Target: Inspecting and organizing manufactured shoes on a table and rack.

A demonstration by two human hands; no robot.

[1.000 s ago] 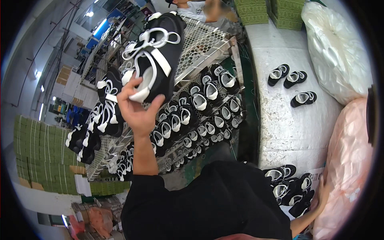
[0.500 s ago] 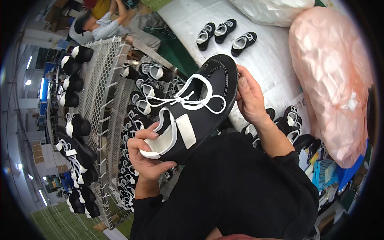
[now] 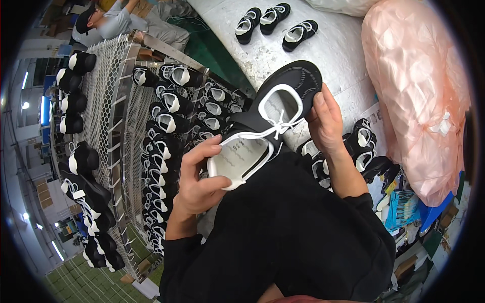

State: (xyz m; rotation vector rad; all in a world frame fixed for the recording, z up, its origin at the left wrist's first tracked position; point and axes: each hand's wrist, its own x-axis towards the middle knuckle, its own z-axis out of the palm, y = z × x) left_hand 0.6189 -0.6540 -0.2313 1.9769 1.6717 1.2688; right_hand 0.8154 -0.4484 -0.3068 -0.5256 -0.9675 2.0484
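Between my hands is a black shoe [image 3: 242, 121] with white trim, white laces tied in a bow and a pale insole facing up at me. My left hand [image 3: 197, 174] grips the white heel edge, thumb and fingers on either side of the opening. At the other end, my right hand [image 3: 326, 118] pinches the black toe, its thumb on the upper; the fingers beneath are partly hidden. The shoe slants from lower left to upper right in front of my dark clothing.
A mesh rack [image 3: 108, 91] at left carries several similar shoes. Three more black shoes [image 3: 275, 17] stand on the pale table [image 3: 222, 22]. At right lies a large pink plastic bag [image 3: 414, 96], with more shoes [image 3: 361, 146] beside it. A person [image 3: 108, 28] sits at the far upper left.
Both hands have rolled the shoe so its opening and insole now face me; the side strap has turned out of view. The surroundings have shifted slightly in the picture.
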